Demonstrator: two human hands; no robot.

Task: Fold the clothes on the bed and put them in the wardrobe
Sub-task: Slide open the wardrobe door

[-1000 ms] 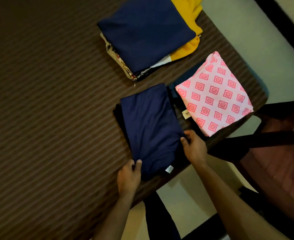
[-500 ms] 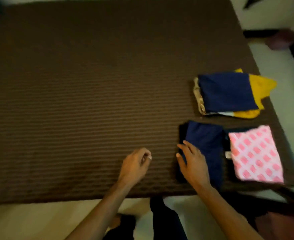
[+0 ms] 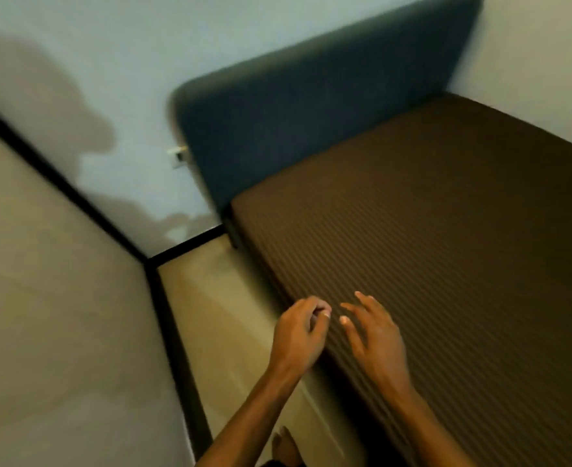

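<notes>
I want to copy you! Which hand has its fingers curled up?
The left hand, over the bed's edge. The right hand has its fingers spread.

bed point(image 3: 446, 264): brown cloth cover, fine ribbed weave, matt | headboard point(image 3: 311, 106): dark blue upholstery, soft matt nap | wall point(image 3: 109, 62): pale paint, matt, blotchy stain | floor point(image 3: 210, 315): beige, smooth, slight sheen

dim, warm light; motion blur throughout, with a soft shadow on the wall point(image 3: 75, 106).
</notes>
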